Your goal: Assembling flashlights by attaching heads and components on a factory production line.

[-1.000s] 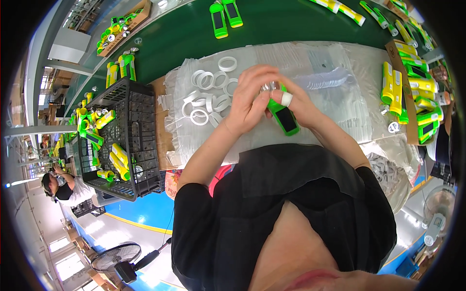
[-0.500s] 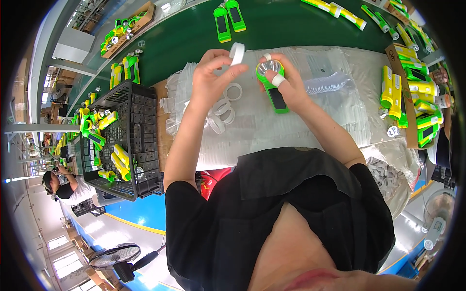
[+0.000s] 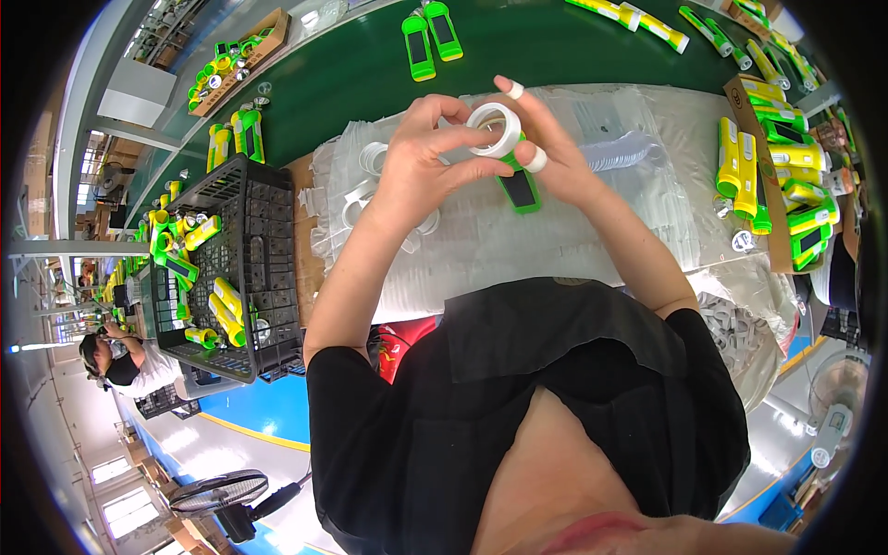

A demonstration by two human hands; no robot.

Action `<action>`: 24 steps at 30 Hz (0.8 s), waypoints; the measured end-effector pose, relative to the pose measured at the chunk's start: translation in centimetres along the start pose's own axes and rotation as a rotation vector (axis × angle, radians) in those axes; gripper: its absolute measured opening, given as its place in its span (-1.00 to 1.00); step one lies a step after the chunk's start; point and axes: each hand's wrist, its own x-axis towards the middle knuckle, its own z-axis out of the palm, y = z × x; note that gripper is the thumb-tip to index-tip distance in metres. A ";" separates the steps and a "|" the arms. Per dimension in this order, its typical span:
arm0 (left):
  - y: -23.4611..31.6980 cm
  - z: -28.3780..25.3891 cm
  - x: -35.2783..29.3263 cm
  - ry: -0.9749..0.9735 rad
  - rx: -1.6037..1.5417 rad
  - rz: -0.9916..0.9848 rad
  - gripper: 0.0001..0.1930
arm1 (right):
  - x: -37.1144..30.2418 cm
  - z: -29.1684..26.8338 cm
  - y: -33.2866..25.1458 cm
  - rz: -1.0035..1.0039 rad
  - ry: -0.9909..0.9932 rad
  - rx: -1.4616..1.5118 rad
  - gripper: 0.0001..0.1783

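Note:
My left hand (image 3: 430, 153) pinches a white plastic ring (image 3: 511, 141) between thumb and fingers. The ring sits over the head of a green flashlight, which it mostly hides; whether it is seated cannot be told. Below it shows the flashlight's green body (image 3: 520, 191) with a dark panel. My right hand (image 3: 558, 153) grips this flashlight from the right, its index finger lifted off. White covers wrap its thumb and index fingertips. Several loose white rings (image 3: 358, 196) lie beside my left wrist. To the right of my right hand is a row of clear discs (image 3: 627, 153).
A black crate (image 3: 268, 268) holding flashlights stands at left. At right, a cardboard box (image 3: 782, 227) is filled with more. Two green flashlights (image 3: 419, 51) lie on the green surface (image 3: 342, 79) ahead. Clear plastic sheeting (image 3: 638, 222) covers the work area. Another person (image 3: 148, 365) is at far left.
My left hand has moved right, bringing the white ring from beside the flashlight onto its head. My right index finger has lifted away from the flashlight.

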 end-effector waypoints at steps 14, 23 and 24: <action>1.6 4.2 0.5 -0.072 -0.081 -0.063 -0.60 | 5.9 -4.0 -10.7 0.152 -0.787 -1.067 -0.69; 0.8 5.5 0.8 0.011 -0.004 0.000 -0.63 | 5.4 -2.8 -10.1 0.372 -0.485 -1.320 -0.44; 0.8 5.5 0.9 0.010 -0.009 0.001 -0.63 | 5.4 -2.2 -10.2 0.376 -0.484 -1.323 -0.44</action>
